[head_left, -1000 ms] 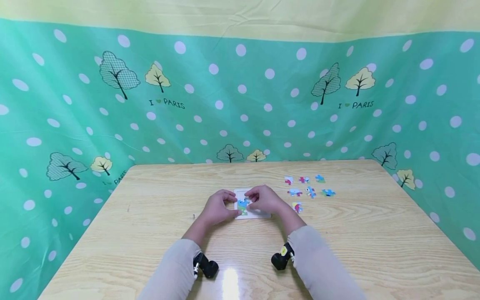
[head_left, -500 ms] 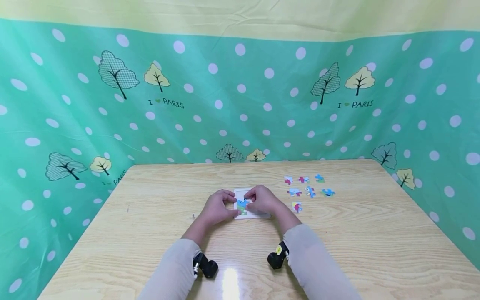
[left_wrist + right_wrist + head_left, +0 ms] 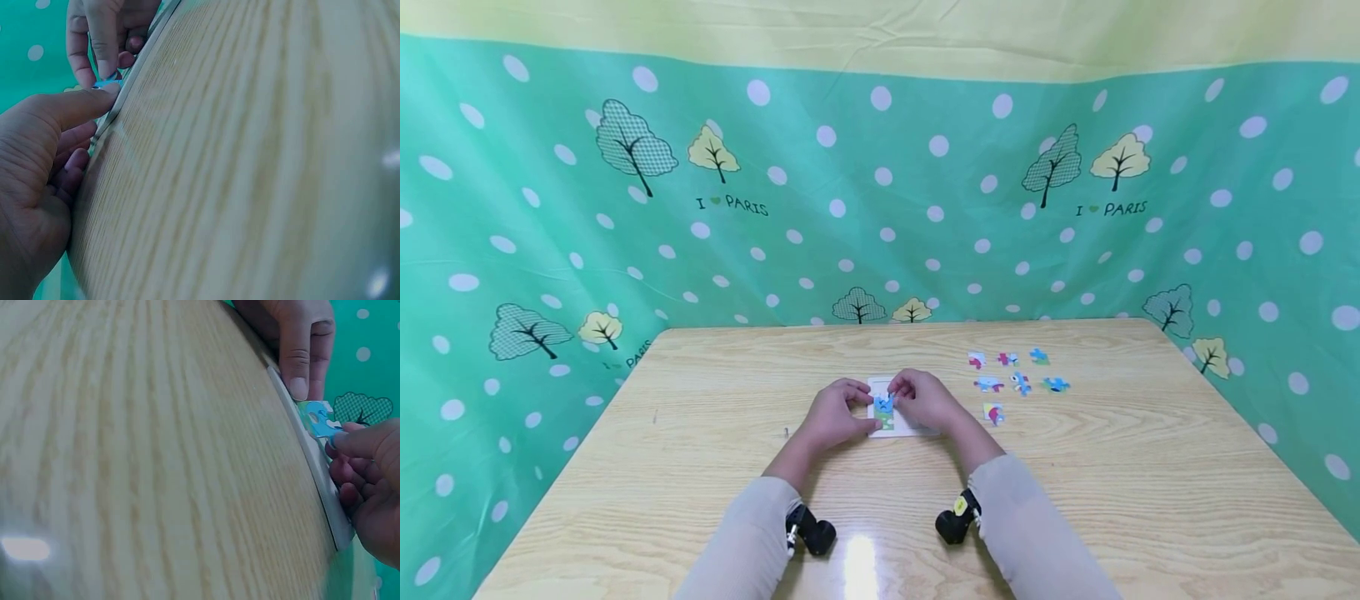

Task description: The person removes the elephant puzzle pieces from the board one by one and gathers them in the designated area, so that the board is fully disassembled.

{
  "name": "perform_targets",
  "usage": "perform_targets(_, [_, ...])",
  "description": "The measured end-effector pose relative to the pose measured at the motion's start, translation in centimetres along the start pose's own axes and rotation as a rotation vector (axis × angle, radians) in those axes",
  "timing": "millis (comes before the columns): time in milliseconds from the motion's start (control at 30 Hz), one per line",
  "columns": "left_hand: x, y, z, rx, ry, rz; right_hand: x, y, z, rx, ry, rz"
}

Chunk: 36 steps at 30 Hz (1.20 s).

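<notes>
A white puzzle board (image 3: 878, 385) lies flat on the table in front of me. My left hand (image 3: 837, 415) holds its left side, thumb at the lower corner and fingers along the upper left edge. Between the thumb and forefinger of my right hand (image 3: 927, 402) is a blue puzzle piece (image 3: 320, 419), pinched at its right end over the left part of the board. Below it, a green piece (image 3: 886, 422) sits in the board's lower left, beside my left thumb. The right hand hides much of the board's right half.
Several loose puzzle pieces lie right of the board, among them a red-and-yellow piece (image 3: 993, 413), a blue piece (image 3: 1056, 385) and a white-and-red one (image 3: 977, 360). A polka-dot curtain (image 3: 880, 200) hangs behind the wooden table (image 3: 700, 433).
The blue piece has turned and shifted slightly under my right fingers, and more of it shows. My right hand has moved a little left; the left hand has stayed still.
</notes>
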<state>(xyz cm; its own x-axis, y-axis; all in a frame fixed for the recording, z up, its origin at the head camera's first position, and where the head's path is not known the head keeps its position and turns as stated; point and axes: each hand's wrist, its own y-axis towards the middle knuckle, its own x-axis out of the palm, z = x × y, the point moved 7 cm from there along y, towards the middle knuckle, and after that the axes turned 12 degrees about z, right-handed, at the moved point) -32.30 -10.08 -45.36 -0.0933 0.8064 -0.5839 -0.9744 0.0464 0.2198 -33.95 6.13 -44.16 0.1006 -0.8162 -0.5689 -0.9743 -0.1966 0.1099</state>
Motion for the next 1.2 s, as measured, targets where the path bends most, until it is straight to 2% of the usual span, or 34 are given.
perform_targets(133, [0.0, 0.0, 0.0, 0.000, 0.005, -0.005, 0.1, 0.1, -0.2, -0.018, -0.017, 0.031])
perform_targets(400, [-0.1, 0.0, 0.4, 0.024, 0.001, 0.004, -0.2, 0.2, -0.3, 0.030, -0.025, 0.065])
perform_targets(567, [-0.1, 0.0, 0.5, 0.039, -0.006, 0.010, -0.7, 0.1, 0.1, 0.087, 0.024, 0.105])
perform_targets(700, [-0.2, -0.1, 0.4, 0.028, -0.002, 0.008, -1.0, -0.2, 0.3, 0.096, 0.061, 0.117])
perform_targets(933, [-0.2, -0.1, 0.5, 0.031, 0.014, 0.008, -1.5, -1.0, 0.5, 0.123, 0.192, 0.107])
perform_targets(1200, [-0.1, -0.1, 0.3, 0.021, 0.015, 0.003, -2.3, -1.8, 0.7, 0.146, 0.265, 0.101])
